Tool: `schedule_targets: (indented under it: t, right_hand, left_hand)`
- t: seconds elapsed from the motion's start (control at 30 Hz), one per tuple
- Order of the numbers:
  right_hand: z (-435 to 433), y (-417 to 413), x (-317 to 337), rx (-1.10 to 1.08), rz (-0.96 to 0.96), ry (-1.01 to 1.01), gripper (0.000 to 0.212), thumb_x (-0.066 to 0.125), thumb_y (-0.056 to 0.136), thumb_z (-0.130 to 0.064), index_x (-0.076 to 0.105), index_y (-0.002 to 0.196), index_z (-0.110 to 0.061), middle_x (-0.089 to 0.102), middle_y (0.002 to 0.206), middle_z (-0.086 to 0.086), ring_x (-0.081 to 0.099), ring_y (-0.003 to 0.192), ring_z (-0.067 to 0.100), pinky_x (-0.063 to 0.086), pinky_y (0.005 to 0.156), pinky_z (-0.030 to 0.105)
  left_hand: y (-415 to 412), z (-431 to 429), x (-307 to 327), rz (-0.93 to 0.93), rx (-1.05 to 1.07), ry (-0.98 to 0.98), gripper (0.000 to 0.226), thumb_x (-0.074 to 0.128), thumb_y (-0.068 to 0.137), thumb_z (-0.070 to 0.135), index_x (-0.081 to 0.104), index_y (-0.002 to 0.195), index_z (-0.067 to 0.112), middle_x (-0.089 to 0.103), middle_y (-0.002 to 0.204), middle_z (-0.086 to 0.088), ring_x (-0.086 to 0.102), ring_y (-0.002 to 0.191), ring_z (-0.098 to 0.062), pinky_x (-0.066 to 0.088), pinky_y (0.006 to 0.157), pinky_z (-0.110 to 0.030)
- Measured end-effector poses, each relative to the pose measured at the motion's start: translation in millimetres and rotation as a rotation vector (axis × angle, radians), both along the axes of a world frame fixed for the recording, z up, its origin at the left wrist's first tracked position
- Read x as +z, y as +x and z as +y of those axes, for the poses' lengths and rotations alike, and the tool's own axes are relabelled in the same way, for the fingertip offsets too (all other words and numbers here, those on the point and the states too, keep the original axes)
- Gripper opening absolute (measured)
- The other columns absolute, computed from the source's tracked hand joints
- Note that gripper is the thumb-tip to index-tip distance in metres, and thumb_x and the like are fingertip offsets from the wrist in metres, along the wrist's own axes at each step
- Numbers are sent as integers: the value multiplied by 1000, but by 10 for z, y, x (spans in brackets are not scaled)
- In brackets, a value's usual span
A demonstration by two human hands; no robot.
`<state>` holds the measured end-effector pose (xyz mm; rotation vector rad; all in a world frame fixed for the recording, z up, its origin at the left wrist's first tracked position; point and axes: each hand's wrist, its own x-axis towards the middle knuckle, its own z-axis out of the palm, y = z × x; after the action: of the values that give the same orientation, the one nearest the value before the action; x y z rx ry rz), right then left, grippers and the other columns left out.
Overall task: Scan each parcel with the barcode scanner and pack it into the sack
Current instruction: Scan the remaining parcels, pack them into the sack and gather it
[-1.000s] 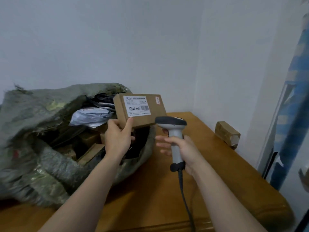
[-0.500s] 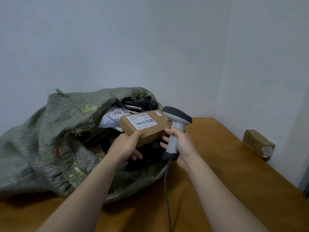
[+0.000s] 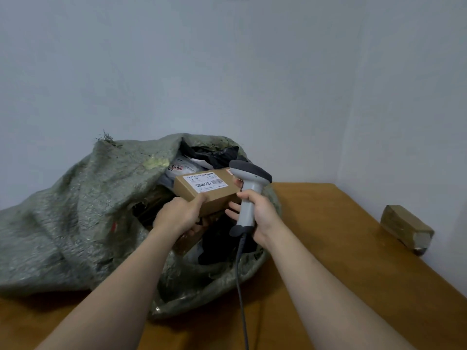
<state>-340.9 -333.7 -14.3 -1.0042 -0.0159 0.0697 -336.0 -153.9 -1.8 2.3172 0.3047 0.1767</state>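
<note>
1. Both your forearms reach forward from the near edge, over the orange-brown wooden table (image 3: 333,261): two hands in all, each holding something.
2. Your left hand (image 3: 177,215) grips the near edge of the flat brown cardboard parcel with the white barcode label (image 3: 204,192). The thumb lies on the top face and the fingers curl underneath.
3. Your right hand (image 3: 261,212) is wrapped round the handle of the one grey and white pistol-shaped barcode scanner (image 3: 250,190). The fingertips show on the handle's left side. The scanner's dark head sits just right of the parcel's label, and its dark cable (image 3: 240,286) hangs towards you.
4. The held parcel is tilted, label up, above the open mouth of the single grey-green woven sack (image 3: 75,210), which lies slumped on the left of the table.
5. In the sack's mouth, beyond the parcel, you can see a grey-white plastic mailer (image 3: 180,168) and a black plastic bag (image 3: 214,154). The other contents are too dark to count.
6. A second parcel, a brown taped box (image 3: 406,227), sits at the far right table edge by the wall, well apart from the sack.
</note>
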Motion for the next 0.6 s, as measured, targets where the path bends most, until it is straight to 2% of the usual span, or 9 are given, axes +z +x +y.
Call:
schedule_targets:
  t: [0.07, 0.1, 0.17, 0.23, 0.33, 0.47, 0.6]
  right_hand:
    - [-101, -21, -23, -4, -17, -18, 38, 61, 95, -11, 68, 132, -18, 64, 126, 10, 63, 122, 33, 58, 99, 45]
    - [-164, -41, -34, -11, -22, -24, 38, 62, 94, -11, 67, 132, -18, 65, 126, 11, 64, 122, 33, 57, 101, 46]
    - [-298, -77, -64, -31, -21, -36, 39, 63, 94, -12, 65, 132, -17, 69, 123, 10, 67, 117, 31, 54, 104, 49]
    - [-447, -120, -106, -65, -25, -34, 38, 63, 94, -12, 63, 133, -13, 70, 118, 9, 70, 113, 30, 56, 101, 49]
    - [-707, -190, -190, -119, -60, -23, 34, 60, 96, -8, 66, 129, -10, 68, 127, 9, 71, 113, 30, 58, 98, 48]
    - [-1151, -356, -330, -191, -70, -38, 32, 56, 99, -5, 67, 128, -13, 65, 133, 7, 70, 115, 30, 58, 96, 46]
    - [-1662, -547, -525, -407, -53, -118, 29, 63, 98, -12, 67, 127, -15, 71, 125, 4, 76, 99, 30, 58, 75, 37]
  left_hand:
    - [-14, -40, 14, -170, 131, 408, 73, 44, 89, 80, 70, 86, 11, 70, 79, -2, 66, 72, -28, 54, 67, -35]
    - [-37, -90, 32, -272, 166, 533, 70, 46, 88, 80, 70, 85, 14, 68, 78, -2, 64, 71, -27, 52, 64, -33]
    - [-86, -246, 84, -427, 148, 659, 62, 50, 89, 75, 68, 77, 17, 65, 75, -2, 61, 67, -25, 46, 59, -30]
    - [-119, -460, 121, -513, 77, 721, 54, 54, 91, 65, 61, 69, 17, 59, 70, 0, 56, 63, -23, 39, 54, -28]
    - [-140, -781, 139, -585, -45, 759, 42, 60, 92, 49, 51, 66, 17, 54, 69, 2, 49, 63, -21, 28, 52, -28]
    - [-111, -1183, 78, -610, -191, 725, 41, 61, 94, 48, 57, 70, 15, 61, 70, 0, 58, 68, -26, 38, 57, -30]
    - [-141, -1718, -103, -690, -348, 666, 41, 61, 95, 47, 50, 64, 22, 56, 64, 6, 54, 61, -17, 37, 55, -29]
